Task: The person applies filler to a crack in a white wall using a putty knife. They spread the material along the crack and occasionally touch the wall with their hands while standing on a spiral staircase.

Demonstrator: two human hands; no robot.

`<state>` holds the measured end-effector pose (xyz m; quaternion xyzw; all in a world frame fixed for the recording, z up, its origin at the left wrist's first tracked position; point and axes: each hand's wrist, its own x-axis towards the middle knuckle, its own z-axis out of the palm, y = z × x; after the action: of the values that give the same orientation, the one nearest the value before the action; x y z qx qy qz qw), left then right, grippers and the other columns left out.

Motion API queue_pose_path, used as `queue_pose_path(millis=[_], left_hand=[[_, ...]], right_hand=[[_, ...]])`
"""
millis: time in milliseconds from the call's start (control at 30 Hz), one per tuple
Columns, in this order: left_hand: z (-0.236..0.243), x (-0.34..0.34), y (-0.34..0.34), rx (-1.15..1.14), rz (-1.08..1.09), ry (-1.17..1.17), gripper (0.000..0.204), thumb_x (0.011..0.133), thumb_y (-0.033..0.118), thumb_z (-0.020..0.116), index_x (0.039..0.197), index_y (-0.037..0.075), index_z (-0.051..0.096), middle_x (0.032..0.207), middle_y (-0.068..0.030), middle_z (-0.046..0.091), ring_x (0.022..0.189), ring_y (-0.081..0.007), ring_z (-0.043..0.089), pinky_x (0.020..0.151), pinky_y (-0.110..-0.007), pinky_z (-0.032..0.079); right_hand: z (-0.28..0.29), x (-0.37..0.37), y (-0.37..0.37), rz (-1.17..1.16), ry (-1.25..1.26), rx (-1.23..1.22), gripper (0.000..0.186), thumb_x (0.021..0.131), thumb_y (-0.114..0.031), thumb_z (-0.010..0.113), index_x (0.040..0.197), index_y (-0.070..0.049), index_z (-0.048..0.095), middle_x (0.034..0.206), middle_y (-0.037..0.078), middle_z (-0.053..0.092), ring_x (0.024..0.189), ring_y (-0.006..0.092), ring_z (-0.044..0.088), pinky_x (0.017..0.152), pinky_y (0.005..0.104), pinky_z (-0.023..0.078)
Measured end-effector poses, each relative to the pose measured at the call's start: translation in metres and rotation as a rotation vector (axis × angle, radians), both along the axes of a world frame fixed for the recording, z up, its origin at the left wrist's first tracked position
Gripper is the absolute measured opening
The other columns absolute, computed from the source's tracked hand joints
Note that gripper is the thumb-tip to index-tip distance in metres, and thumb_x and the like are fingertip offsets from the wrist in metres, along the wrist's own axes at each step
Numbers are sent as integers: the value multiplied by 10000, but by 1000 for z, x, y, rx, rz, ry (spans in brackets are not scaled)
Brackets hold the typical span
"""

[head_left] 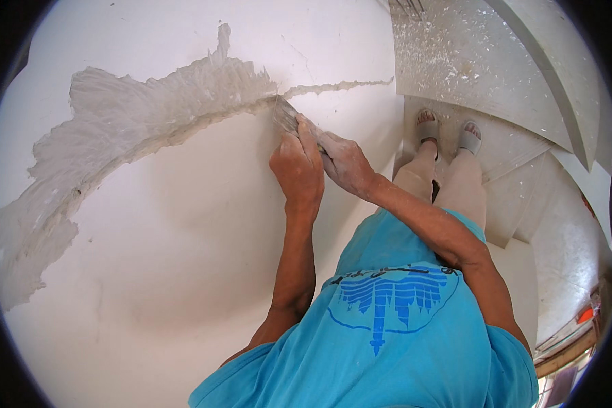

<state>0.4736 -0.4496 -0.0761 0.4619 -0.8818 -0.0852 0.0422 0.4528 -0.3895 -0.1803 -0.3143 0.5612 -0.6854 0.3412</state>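
Both my hands are closed on one scraper (285, 115) with a flat metal blade. Its blade edge touches the white wall (204, 224) at the right end of a scraped grey patch (170, 95). My left hand (297, 166) grips it close to the blade from the left. Around the handle, from the right, wraps my right hand (347, 162); most of the handle is hidden by the fingers. A narrow stripped crack (340, 87) runs from the blade toward the wall's right edge.
Stair steps (523, 129) curve down on the right. White flakes of debris (466, 61) lie scattered on the upper step. My feet in light sandals (469, 137) stand on the step beside the wall. At the lower right lies a clutter of objects with an orange item (585, 315).
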Motion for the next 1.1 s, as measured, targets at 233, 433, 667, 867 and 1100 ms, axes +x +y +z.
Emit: queue_pose_path(millis=[233, 433, 667, 867, 1100], left_hand=[[-10, 7, -7, -97, -59, 17, 420, 986, 201, 547, 654, -54, 524, 561, -203, 561, 501, -351, 545, 524, -462, 419], [-16, 6, -5, -141, -4, -49, 407, 990, 192, 527, 673, -63, 538, 601, -236, 567, 542, -379, 565, 535, -474, 422], [-30, -19, -22, -101, -117, -42, 422, 1002, 212, 502, 690, -65, 563, 688, -247, 601, 613, -374, 583, 597, -469, 441], [-19, -6, -11, -9, 8, 55, 405, 994, 192, 524, 681, -62, 563, 617, -214, 584, 562, -345, 580, 558, -452, 443], [-20, -1, -12, -68, -27, 53, 420, 994, 175, 525, 651, -66, 548, 569, -206, 560, 510, -351, 551, 531, -465, 425]], right_hand=[[-2, -1, -11, -17, 10, -67, 726, 875, -26, 596, 1530, -164, 317, 1063, 179, 657, 924, 361, 641, 816, 428, 541], [-3, -3, -14, -8, -13, -87, 687, 893, -18, 567, 1523, -160, 335, 1230, 186, 633, 1020, 357, 646, 863, 410, 536], [-21, -15, -25, 56, -214, 20, 642, 904, -29, 569, 1502, -161, 375, 1256, 181, 623, 1026, 362, 648, 877, 393, 537], [-10, -15, -16, -16, -24, -47, 652, 890, -18, 581, 1494, -175, 393, 1224, 166, 638, 1026, 347, 646, 872, 402, 545], [-9, -16, -20, -10, -33, -74, 684, 870, 8, 585, 1496, -187, 394, 1219, 149, 645, 1020, 324, 656, 873, 385, 557]])
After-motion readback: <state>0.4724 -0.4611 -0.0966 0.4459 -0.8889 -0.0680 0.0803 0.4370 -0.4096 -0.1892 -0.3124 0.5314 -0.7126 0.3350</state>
